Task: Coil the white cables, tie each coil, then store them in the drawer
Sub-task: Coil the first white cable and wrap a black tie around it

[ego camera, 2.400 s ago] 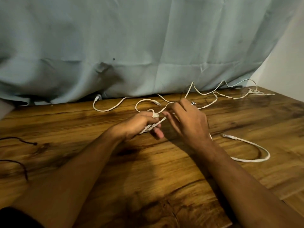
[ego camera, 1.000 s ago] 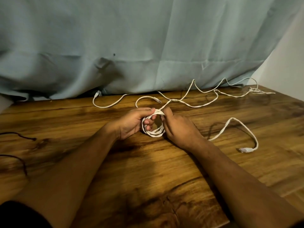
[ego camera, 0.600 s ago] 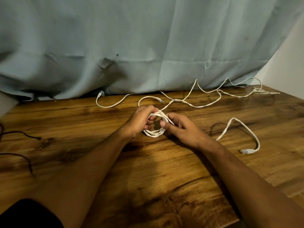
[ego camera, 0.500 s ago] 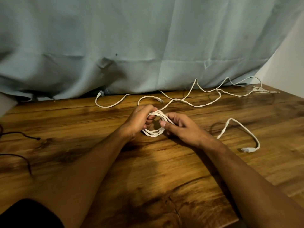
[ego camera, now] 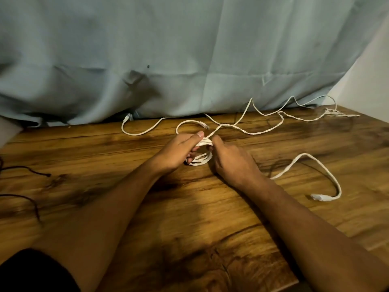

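Pale blue-grey curtain [ego camera: 189, 49] hangs across the back, down to the far edge of a wooden table [ego camera: 189, 218], and a strip of white wall [ego camera: 374, 81] shows at the far right. Seen from the head camera, two bare forearms reach forward and meet near the middle of the table. Between the hands is a small coil [ego camera: 200, 160] of white cable, several loops thick. I cannot tell whether its lower side touches the wood. The left hand [ego camera: 179, 150] grips the coil's left side, fingers curled through the loops and thumb pressed on the top strands. The right hand [ego camera: 233, 163] is closed on the coil's right side, thumb tip against the top strands beside the left thumb, with its fingers hidden under the hand. From beneath the right hand a loose tail [ego camera: 311, 158] arcs over the table to the right and ends in a plug [ego camera: 317, 197] lying on the wood. Behind the hands, more loose cable [ego camera: 263, 131] trails in bends towards the back right corner, with one connector [ego camera: 205, 124] just beyond the left thumb. A thin dark cord [ego camera: 25, 168] lies at the left edge
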A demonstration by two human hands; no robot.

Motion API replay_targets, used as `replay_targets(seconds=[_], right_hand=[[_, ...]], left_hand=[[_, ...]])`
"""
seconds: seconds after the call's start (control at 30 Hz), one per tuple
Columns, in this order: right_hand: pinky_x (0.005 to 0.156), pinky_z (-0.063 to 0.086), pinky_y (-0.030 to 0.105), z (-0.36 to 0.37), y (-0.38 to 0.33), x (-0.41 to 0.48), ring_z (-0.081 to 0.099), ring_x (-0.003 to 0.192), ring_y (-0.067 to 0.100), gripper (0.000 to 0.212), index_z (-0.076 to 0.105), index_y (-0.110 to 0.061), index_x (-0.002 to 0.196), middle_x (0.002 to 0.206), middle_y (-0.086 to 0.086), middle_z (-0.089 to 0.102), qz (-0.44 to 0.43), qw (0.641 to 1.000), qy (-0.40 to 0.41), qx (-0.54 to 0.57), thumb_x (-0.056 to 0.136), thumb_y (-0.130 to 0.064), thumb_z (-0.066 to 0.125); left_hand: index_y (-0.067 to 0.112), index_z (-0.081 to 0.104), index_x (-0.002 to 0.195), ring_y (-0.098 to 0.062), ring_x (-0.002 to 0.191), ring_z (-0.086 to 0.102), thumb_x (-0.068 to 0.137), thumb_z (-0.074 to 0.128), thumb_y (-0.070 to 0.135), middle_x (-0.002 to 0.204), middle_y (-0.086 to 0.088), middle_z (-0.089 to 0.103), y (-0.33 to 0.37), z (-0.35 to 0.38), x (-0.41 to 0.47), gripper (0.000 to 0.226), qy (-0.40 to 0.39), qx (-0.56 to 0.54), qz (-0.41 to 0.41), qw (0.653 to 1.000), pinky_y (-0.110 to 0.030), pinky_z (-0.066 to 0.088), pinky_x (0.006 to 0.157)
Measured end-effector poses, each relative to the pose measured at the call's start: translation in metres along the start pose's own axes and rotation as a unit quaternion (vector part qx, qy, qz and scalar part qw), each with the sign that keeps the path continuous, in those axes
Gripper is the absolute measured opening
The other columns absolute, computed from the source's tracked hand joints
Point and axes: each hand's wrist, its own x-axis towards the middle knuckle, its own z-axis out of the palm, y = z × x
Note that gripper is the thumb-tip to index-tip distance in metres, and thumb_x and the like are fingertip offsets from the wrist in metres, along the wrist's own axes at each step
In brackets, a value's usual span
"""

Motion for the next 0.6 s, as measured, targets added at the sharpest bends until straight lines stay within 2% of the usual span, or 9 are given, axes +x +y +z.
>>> replay_targets(seconds=[0.13,0.27,0.37,0.47,0.6], right_hand=[[0.069,0.036,0.042,-0.003,0.001,0.000,0.066,0.094,0.045,0.017,0.043,-0.016,0.119,0.109,0.018,0.070,-0.006,0.999,0.041,-0.003,0.107,-0.028,0.041],[0.068,0.038,0.042,0.004,0.000,0.001,0.066,0.090,0.046,0.018,0.041,-0.018,0.118,0.101,0.021,0.070,0.006,1.000,0.010,0.006,0.108,-0.033,0.038],[0.068,0.043,0.044,0.006,0.001,0.001,0.066,0.087,0.044,0.018,0.040,-0.019,0.116,0.098,0.020,0.071,0.010,1.000,0.012,0.015,0.108,-0.035,0.038],[0.066,0.039,0.042,0.008,0.002,0.001,0.066,0.088,0.044,0.014,0.040,-0.019,0.114,0.099,0.020,0.071,0.013,1.000,0.013,0.021,0.107,-0.031,0.042],[0.067,0.039,0.040,0.007,0.003,-0.001,0.064,0.086,0.042,0.011,0.042,-0.018,0.113,0.097,0.018,0.069,0.021,0.998,0.017,0.053,0.105,-0.027,0.043]], left_hand=[[0.021,0.043,0.069,-0.009,0.051,0.038,0.109,0.044,0.036,0.058,0.010,0.039,0.001,0.001,0.003,0.043,0.022,-0.019,0.026,0.999,-0.025,0.032,0.051],[0.022,0.042,0.069,-0.009,0.051,0.036,0.109,0.046,0.035,0.058,0.011,0.038,-0.006,0.005,0.001,0.043,0.021,-0.028,0.015,0.999,-0.029,0.030,0.051],[0.017,0.044,0.068,-0.013,0.049,0.045,0.110,0.043,0.032,0.051,0.012,0.040,-0.004,0.007,-0.001,0.044,0.020,-0.010,0.026,0.999,-0.028,0.038,0.053],[0.012,0.052,0.071,-0.018,0.048,0.055,0.110,0.043,0.032,0.050,0.003,0.044,-0.002,0.008,-0.001,0.045,0.018,-0.018,0.042,0.999,-0.029,0.043,0.055],[0.008,0.060,0.079,-0.016,0.044,0.052,0.110,0.043,0.033,0.052,-0.003,0.049,0.001,0.013,-0.003,0.044,0.009,-0.068,0.048,0.996,-0.027,0.046,0.051]])
